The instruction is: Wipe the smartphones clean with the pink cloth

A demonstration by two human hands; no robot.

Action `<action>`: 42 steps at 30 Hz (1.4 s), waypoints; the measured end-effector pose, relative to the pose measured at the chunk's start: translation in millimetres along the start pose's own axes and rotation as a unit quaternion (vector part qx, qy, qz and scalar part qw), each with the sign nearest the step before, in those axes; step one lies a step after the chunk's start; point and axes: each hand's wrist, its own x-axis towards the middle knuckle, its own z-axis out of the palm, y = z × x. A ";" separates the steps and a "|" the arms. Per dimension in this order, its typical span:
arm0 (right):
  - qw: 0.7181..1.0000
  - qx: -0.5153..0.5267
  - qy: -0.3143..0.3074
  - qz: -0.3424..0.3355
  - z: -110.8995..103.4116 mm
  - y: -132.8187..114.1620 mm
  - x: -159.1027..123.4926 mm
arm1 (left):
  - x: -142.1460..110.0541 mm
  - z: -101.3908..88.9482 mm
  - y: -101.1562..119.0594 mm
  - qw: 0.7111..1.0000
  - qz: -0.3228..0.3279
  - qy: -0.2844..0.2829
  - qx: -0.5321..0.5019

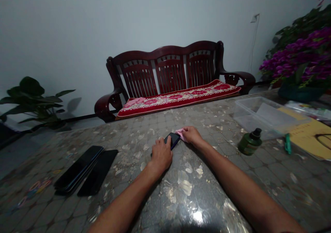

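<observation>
A dark smartphone lies on the patterned table in front of me. Its near-left part is covered by my left hand, which grips it with curled fingers and the thumb over its face. My right hand is closed on a small pink cloth, bunched at the far right end of the phone. Most of the cloth is hidden in the fingers. To the left, a stack of black phones lies beside another flat black phone.
On the right stand a green bottle with a black cap and a clear plastic box. A green pen-like item, yellow envelope and purple flowers are farther right. Coloured bands lie left; a wooden bench stands beyond.
</observation>
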 end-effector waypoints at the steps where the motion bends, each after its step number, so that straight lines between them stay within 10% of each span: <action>1: 1.000 0.028 -0.008 0.009 3.4 -0.9 -0.6 | 0.3 0.6 -1.7 1.000 -0.001 0.003 -0.001; 16: 0.920 0.386 -0.059 0.038 15.6 -33.8 -18.0 | -1.3 2.0 -32.2 0.974 -0.012 0.069 -0.216; 19: 0.909 0.415 -0.024 0.023 19.7 -35.5 -19.9 | 4.3 -6.6 -49.1 0.900 -0.009 0.047 -0.433; 25: 0.909 0.404 0.072 -0.074 17.9 -52.4 -35.8 | -0.4 -19.6 -65.3 0.635 -0.012 -0.169 -0.754; 29: 0.913 0.385 0.090 -0.105 11.0 -65.2 -49.3 | -5.8 -13.0 -53.4 0.536 -0.013 -0.141 -0.832; 42: 0.926 -0.031 0.045 -0.373 8.9 -67.6 -76.0 | 1.7 12.2 -41.2 0.478 -0.015 -0.050 -0.877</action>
